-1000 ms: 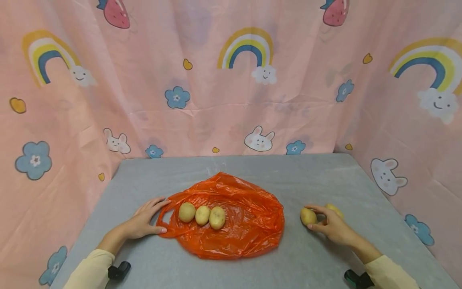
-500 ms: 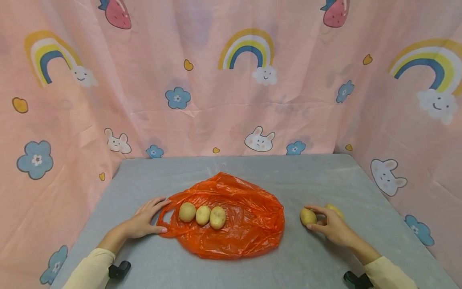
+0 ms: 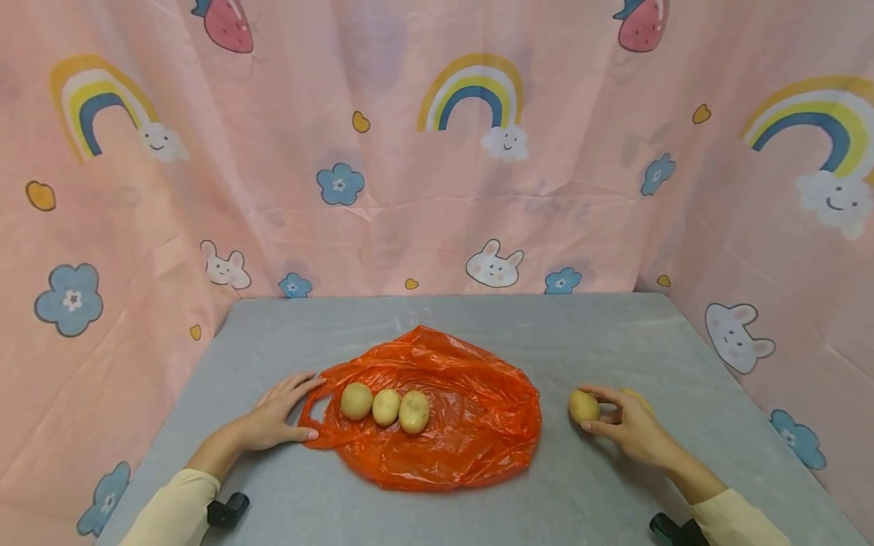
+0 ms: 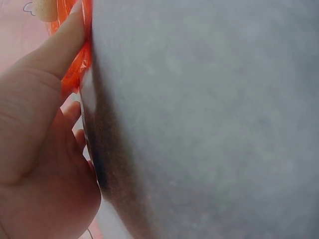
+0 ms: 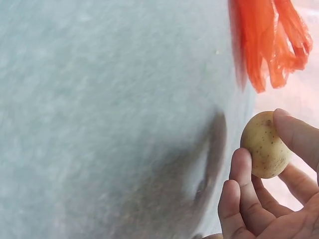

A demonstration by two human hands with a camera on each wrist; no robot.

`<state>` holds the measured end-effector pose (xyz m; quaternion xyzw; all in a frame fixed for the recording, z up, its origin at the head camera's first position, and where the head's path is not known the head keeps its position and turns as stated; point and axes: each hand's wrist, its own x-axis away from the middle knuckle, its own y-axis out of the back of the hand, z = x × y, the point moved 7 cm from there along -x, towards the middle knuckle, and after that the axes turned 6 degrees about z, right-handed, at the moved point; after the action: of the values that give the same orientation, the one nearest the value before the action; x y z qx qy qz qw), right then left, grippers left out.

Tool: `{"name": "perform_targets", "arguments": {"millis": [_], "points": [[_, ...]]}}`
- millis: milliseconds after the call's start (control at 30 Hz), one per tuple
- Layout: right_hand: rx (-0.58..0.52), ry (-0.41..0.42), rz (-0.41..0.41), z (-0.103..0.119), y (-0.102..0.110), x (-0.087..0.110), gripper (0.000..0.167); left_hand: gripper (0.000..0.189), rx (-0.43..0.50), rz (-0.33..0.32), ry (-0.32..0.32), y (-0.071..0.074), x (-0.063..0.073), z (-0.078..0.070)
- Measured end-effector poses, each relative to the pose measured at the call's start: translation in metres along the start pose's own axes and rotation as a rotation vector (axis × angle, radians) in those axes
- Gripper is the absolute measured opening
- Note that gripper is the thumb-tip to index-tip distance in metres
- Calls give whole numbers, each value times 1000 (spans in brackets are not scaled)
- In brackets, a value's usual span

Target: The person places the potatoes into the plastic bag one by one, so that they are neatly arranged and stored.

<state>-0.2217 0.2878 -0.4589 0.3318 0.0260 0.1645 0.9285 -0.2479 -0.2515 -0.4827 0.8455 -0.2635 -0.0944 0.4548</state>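
Note:
An orange-red plastic bag (image 3: 464, 455) lies flat on the grey table. Three potatoes sit side by side in a row on its left part: a left one (image 3: 356, 401), a middle one (image 3: 386, 407) and a right one (image 3: 413, 412). Beside the bag's handle end, my left hand (image 3: 276, 417) rests with its fingers spread, thumb and fingertips touching the plastic edge. My right hand (image 3: 635, 428), to the right of the bag, holds a potato (image 5: 265, 144) between thumb and fingers. Another potato (image 3: 638, 400) is partly hidden behind that hand.
The grey table (image 3: 546, 326) is backed and flanked by a pink patterned curtain (image 3: 382, 250). A strip of bare tabletop separates the bag from the right hand. A black device (image 3: 228, 510) is worn at the left wrist, another (image 3: 676, 529) at the right.

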Motion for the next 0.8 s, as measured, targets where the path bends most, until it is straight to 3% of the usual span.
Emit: {"name": "perform_targets", "arguments": {"millis": [233, 467, 800], "points": [[4, 20, -20, 11, 3, -2, 55, 88, 30, 23, 45, -3, -1, 7], [-23, 28, -28, 28, 1, -1, 54, 89, 20, 32, 44, 0, 0, -1], [-114, 39, 9, 46, -5, -3, 57, 89, 9, 34, 58, 0, 0, 1]]}}
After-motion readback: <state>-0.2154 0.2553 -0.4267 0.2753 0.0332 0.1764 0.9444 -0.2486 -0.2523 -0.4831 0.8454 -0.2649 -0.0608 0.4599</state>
